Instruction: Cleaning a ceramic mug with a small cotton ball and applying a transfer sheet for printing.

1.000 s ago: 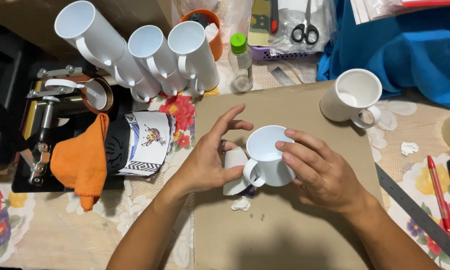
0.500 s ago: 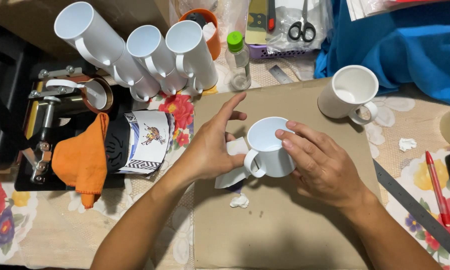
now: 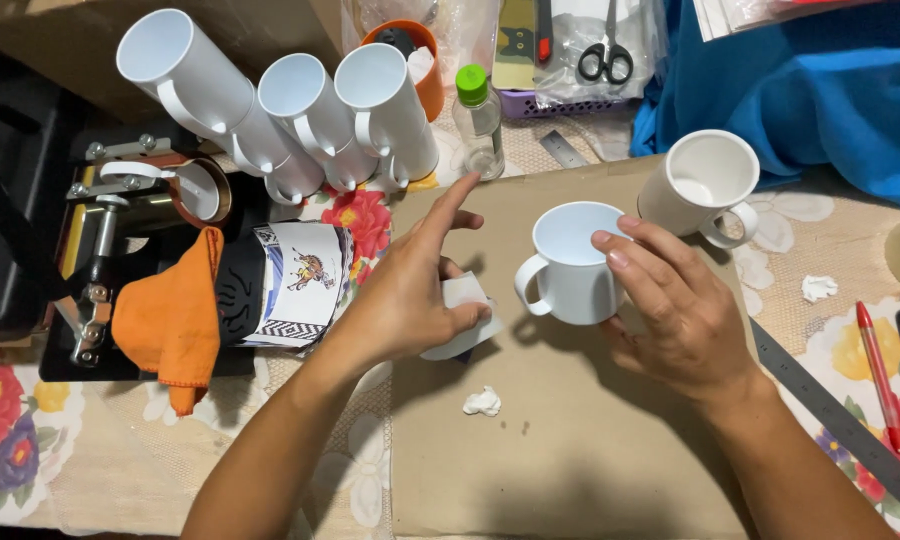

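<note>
A sheet of brown cardboard (image 3: 570, 420) covered the middle of the flowered tablecloth (image 3: 30, 440), giving you a plain, firm work patch amid the clutter. On it stood the white mug (image 3: 573, 262), upright and mouth up, its handle turned toward your left. Your right hand (image 3: 670, 310) curled around the mug's far side, fingers laid over the rim and wall, which looked like a steadying grip that kept the handle side free. Your left hand (image 3: 410, 290) sat just beside the mug, apart from it: the thumb and lower fingers pinched a white paper piece (image 3: 460, 320) against the cardboard while the index finger stuck out straight, away from the mug. A small crumpled white scrap (image 3: 483, 402) lay near, below that hand.

Behind the mug a second white mug (image 3: 705, 185) stood upright at the cardboard's far edge. To your left, three white mugs (image 3: 290, 110) lay tipped on their sides in a row, mouths toward you, next to a black mug press (image 3: 120, 230) with an orange cloth (image 3: 175, 315) draped by it and a printed wrap (image 3: 300, 285). A clear bottle with a green cap (image 3: 478, 120), scissors (image 3: 606, 55), a blue cloth (image 3: 800, 90), a metal ruler (image 3: 830, 410) and a red pen (image 3: 878, 375) lined the edges, within reach but off the work patch.
</note>
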